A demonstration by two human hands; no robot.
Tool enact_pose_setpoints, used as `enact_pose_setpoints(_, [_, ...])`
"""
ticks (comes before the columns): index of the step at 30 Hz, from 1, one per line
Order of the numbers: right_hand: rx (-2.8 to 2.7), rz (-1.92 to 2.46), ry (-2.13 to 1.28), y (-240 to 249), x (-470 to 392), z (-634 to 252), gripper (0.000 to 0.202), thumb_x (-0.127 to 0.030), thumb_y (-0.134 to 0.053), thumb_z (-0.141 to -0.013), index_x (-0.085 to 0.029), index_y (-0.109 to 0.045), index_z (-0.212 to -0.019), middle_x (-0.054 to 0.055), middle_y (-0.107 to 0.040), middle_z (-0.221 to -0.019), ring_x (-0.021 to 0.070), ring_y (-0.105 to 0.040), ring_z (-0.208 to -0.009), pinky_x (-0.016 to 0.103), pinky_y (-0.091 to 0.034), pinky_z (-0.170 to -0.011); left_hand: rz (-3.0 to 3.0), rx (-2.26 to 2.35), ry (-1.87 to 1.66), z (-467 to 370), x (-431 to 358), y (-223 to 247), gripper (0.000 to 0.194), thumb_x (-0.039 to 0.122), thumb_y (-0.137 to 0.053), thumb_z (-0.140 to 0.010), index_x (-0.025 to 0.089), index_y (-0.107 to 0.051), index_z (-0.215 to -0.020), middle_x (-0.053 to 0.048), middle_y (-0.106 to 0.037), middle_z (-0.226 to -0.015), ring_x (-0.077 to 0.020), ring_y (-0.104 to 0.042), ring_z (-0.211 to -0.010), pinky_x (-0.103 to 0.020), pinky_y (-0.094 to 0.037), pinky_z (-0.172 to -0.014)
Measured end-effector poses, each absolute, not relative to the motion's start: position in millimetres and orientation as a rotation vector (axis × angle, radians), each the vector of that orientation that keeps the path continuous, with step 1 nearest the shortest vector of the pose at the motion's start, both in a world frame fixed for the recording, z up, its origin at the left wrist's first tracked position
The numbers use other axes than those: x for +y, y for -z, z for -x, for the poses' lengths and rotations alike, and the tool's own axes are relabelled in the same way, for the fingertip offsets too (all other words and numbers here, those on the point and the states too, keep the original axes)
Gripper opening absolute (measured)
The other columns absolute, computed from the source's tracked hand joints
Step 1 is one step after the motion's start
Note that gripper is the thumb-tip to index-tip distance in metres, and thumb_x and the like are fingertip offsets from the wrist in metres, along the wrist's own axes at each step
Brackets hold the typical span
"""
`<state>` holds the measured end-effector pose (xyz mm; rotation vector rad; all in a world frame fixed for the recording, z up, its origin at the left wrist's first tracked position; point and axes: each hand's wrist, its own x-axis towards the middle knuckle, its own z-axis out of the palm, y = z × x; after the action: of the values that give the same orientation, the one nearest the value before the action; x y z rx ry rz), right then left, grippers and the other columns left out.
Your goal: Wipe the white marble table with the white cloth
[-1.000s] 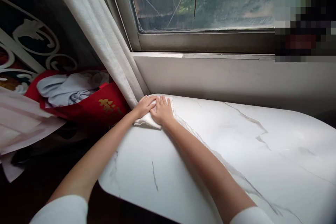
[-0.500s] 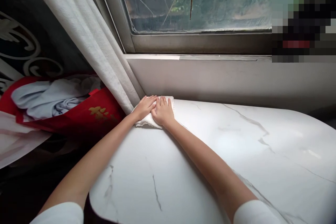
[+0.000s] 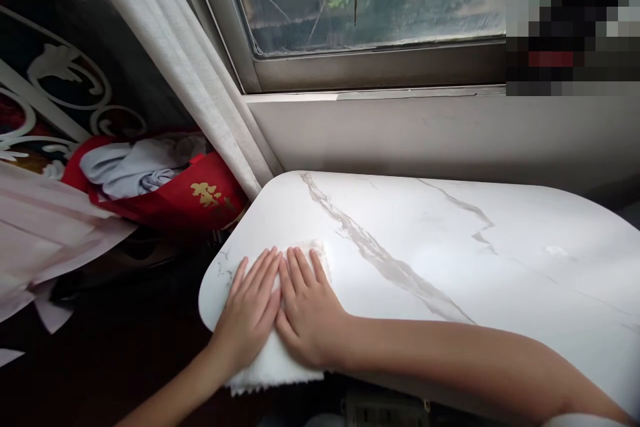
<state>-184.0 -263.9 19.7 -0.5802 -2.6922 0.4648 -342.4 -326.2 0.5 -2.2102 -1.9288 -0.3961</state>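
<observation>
A white cloth lies under both palms near the table's left front edge, its lower fringe hanging past the edge. My left hand rests flat on it, fingers stretched out and pointing away from me. Beside it, thumbs close together, my right hand presses flat on the same cloth with its fingers spread. Much of the cloth is hidden beneath the hands. The white marble-patterned table has rounded corners and grey veins.
Left of the table sits a red bag with pale clothes in it. A light curtain hangs by the window frame. Pink fabric is at far left. A wall borders the table's back edge.
Both hands have slid the cloth from the table's back left corner toward me, to the near left edge. The view has shifted, showing more of the left side.
</observation>
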Motion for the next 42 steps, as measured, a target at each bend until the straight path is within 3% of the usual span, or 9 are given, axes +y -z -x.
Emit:
enact_pose_setpoints(3, [-2.741,0.556,-0.53,-21.8,-257.4,163.7,0.061,-0.031,-0.028,-0.092,0.002,-0.02,-0.143,0.019,-0.014,-0.15,0.0286,-0.003,-0.139,0.051,-0.009,-0.113,2.237,-1.933,0.369,321.0,-326.1,-0.4,0.058,0.025,-0.025,-0.092,0.017,-0.012,-0.148,-0.009,-0.032,-0.147,-0.023,-0.028,-0.135,-0.047,-0.017,-0.112])
enact_pose_setpoints(7, [-2.819,0.764,-0.592,-21.4,-205.6,170.4,0.062,-0.031,-0.027,-0.091,0.002,-0.02,-0.143,0.019,-0.015,-0.149,0.0274,-0.007,-0.139,0.052,-0.01,-0.112,2.282,-1.985,0.307,319.8,-265.6,-4.0,0.052,0.026,-0.023,-0.093,0.011,-0.029,-0.143,-0.012,-0.038,-0.143,-0.0228,-0.03,-0.134,-0.046,-0.015,-0.112])
enact_pose_setpoints(15, [-2.57,1.228,-0.247,-8.8,-67.4,192.1,0.057,-0.026,-0.02,-0.092,0.001,-0.025,-0.142,0.016,-0.024,-0.149,0.0226,-0.016,-0.139,0.043,-0.006,-0.112,2.4,-1.973,0.375,329.7,-81.8,-8.3,0.046,0.025,-0.025,-0.093,0.016,-0.04,-0.135,-0.008,-0.042,-0.141,-0.0174,-0.034,-0.131,-0.041,-0.015,-0.111])
enact_pose_setpoints(22, [-2.461,1.382,-0.133,-5.2,-14.3,151.2,0.054,-0.026,-0.023,-0.093,-0.003,-0.03,-0.141,0.014,-0.029,-0.148,0.0215,-0.022,-0.137,0.039,-0.01,-0.111,2.404,-1.924,0.484,281.7,-19.1,-10.2,0.041,0.022,-0.028,-0.093,0.017,-0.047,-0.128,-0.005,-0.049,-0.136,-0.0165,-0.04,-0.126,-0.039,-0.017,-0.11])
enact_pose_setpoints(28, [-2.496,1.383,-0.06,-2.6,-44.3,122.0,0.055,-0.026,-0.024,-0.092,-0.003,-0.027,-0.142,0.014,-0.027,-0.149,0.0223,-0.02,-0.138,0.04,-0.01,-0.111,2.428,-1.936,0.48,253.5,-48.4,-6.2,0.044,0.025,-0.026,-0.094,0.015,-0.041,-0.134,-0.007,-0.041,-0.142,-0.0178,-0.03,-0.133,-0.042,-0.012,-0.112])
enact_pose_setpoints(35, [-2.627,1.195,-0.029,-5.3,-131.6,85.5,0.056,-0.027,-0.024,-0.093,-0.002,-0.026,-0.143,0.016,-0.025,-0.149,0.0245,-0.017,-0.138,0.044,-0.01,-0.113,2.424,-1.999,0.462,225.3,-147.6,-6.2,0.047,0.025,-0.023,-0.095,0.012,-0.036,-0.138,-0.009,-0.035,-0.145,-0.0198,-0.026,-0.136,-0.043,-0.008,-0.113])
enact_pose_setpoints(39, [-2.701,1.01,-0.03,-9.3,-195.9,49.6,0.056,-0.029,-0.025,-0.094,-0.003,-0.021,-0.144,0.015,-0.021,-0.15,0.025,-0.012,-0.139,0.048,-0.011,-0.113,2.537,-2.045,0.466,202.0,-224.1,-9.5,0.051,0.03,-0.019,-0.097,0.012,-0.018,-0.145,-0.01,-0.021,-0.15,-0.0197,-0.013,-0.139,-0.047,0.0,-0.113])
enact_pose_setpoints(42, [-2.724,0.898,-0.04,-13.8,-234.0,18.3,0.059,-0.029,-0.027,-0.095,-0.008,-0.009,-0.147,0.013,-0.017,-0.151,0.0244,-0.009,-0.14,0.049,-0.014,-0.113,2.701,-2.034,0.451,183.9,-270.8,-16.1,0.056,0.034,-0.02,-0.097,0.01,-0.006,-0.146,-0.01,-0.009,-0.153,-0.0196,-0.001,-0.14,-0.049,0.005,-0.112])
